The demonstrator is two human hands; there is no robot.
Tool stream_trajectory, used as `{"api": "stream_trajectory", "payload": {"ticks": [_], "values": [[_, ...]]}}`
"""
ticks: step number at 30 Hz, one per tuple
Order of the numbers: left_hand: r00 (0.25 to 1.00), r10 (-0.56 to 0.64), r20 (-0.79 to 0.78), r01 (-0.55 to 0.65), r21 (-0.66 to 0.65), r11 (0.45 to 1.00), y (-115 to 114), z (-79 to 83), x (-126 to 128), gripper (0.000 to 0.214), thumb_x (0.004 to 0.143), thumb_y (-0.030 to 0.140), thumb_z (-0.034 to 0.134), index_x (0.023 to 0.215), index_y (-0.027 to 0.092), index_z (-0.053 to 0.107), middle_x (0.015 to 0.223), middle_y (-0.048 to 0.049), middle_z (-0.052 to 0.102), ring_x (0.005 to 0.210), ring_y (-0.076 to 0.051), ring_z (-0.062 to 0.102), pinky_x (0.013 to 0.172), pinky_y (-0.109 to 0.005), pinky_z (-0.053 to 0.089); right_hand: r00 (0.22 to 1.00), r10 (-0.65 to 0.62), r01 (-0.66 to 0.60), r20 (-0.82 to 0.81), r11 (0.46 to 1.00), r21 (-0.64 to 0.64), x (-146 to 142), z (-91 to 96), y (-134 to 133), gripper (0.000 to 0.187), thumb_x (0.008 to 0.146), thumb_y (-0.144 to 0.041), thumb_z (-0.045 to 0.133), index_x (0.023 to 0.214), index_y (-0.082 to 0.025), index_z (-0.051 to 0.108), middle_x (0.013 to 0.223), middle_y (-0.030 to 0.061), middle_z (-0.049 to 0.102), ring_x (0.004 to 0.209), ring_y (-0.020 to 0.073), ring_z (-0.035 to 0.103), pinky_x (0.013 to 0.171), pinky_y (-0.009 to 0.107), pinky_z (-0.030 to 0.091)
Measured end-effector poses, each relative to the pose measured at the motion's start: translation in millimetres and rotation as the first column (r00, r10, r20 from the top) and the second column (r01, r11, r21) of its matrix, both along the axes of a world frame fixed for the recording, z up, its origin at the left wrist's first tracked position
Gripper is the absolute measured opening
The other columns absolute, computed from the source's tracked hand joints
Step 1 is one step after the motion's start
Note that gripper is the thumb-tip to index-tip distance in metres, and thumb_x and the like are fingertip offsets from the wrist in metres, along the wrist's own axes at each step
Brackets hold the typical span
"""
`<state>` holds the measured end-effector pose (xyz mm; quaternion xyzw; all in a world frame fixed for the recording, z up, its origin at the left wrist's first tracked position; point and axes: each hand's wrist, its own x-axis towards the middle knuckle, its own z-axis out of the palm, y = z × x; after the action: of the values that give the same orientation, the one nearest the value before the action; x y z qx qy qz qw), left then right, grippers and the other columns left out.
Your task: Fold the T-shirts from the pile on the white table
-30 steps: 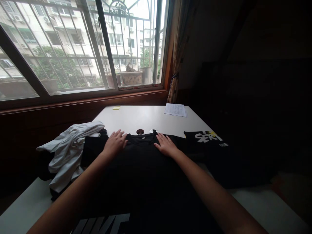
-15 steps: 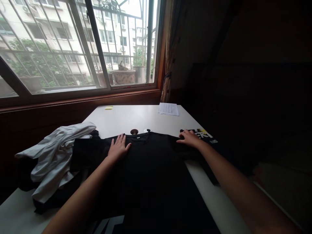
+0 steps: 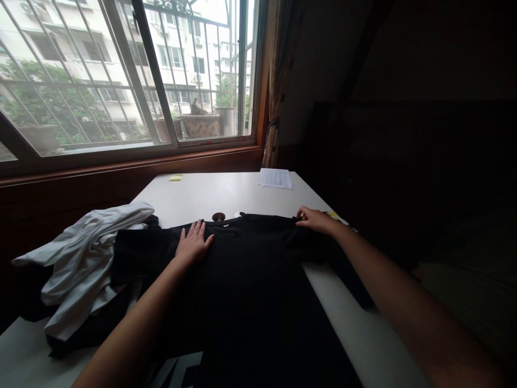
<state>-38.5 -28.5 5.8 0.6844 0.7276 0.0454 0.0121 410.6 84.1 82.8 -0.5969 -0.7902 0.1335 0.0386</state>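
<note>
A black T-shirt (image 3: pixel 242 285) lies spread over the white table (image 3: pixel 194 191), its collar toward the far side and a pale print showing near the bottom edge of the view. My left hand (image 3: pixel 191 241) rests flat on the shirt's left shoulder beside the collar, fingers spread. At the right shoulder, my right hand (image 3: pixel 313 220) pinches the fabric by the sleeve seam between thumb and fingers. The shirt's right sleeve is partly hidden behind my right forearm.
A heap of clothes with a white garment (image 3: pixel 86 258) on top lies left of the shirt. Papers (image 3: pixel 276 178) and a yellow note (image 3: pixel 175 177) sit at the table's far end. Beyond the collar shows a round brown object (image 3: pixel 218 216). A barred window stands behind.
My right hand has gone from lying loosely over the right shoulder to pinching its fabric. My left hand stays flat on the shirt. The whole view has shifted slightly.
</note>
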Motion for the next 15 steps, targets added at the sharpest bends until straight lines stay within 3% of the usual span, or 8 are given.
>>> {"api": "stream_trajectory", "payload": {"ticks": [3,10,13,15], "values": [[1.000,-0.005,-0.007,0.005,0.006,1.000,3,0.6,1,0.076,0.102,0.063,0.017,0.163,0.018,0.025,0.171,-0.0098,0.014,0.158,-0.029,0.012,0.125,-0.058,0.013,1.000,-0.011,0.010,0.012,0.997,0.082,7,-9.0,-3,0.035,0.092,-0.036,0.062,0.126,-0.026,0.063,0.103,0.0054,0.075,0.090,0.0235,0.069,0.076,0.031,0.049],[1.000,-0.014,-0.006,0.014,-0.020,1.000,7,2.6,0,0.076,0.101,0.065,0.017,0.163,0.020,0.024,0.171,-0.0075,0.012,0.159,-0.028,0.010,0.126,-0.055,0.013,0.984,-0.073,0.007,0.161,0.927,0.375,22,-37.4,-5,0.044,0.097,-0.040,0.054,0.138,-0.025,0.060,0.130,0.0130,0.062,0.105,0.0303,0.066,0.090,0.041,0.050],[1.000,-0.021,-0.005,0.021,-0.021,1.000,8,3.9,-1,0.076,0.102,0.064,0.017,0.163,0.020,0.023,0.171,-0.0076,0.012,0.159,-0.028,0.010,0.126,-0.055,0.012,0.989,-0.087,0.029,0.119,0.908,0.418,36,-44.2,-3,0.042,0.099,-0.040,0.048,0.133,-0.022,0.064,0.126,0.0137,0.062,0.114,0.0309,0.062,0.101,0.041,0.047],[1.000,-0.018,-0.005,0.018,-0.024,1.000,8,4.3,-1,0.077,0.102,0.064,0.016,0.163,0.019,0.022,0.171,-0.0076,0.012,0.159,-0.027,0.009,0.126,-0.055,0.012,0.995,-0.073,0.041,0.069,0.926,0.376,46,-52.5,-2,0.042,0.100,-0.042,0.045,0.129,-0.022,0.068,0.129,0.0129,0.063,0.121,0.0300,0.059,0.107,0.040,0.044]]}}
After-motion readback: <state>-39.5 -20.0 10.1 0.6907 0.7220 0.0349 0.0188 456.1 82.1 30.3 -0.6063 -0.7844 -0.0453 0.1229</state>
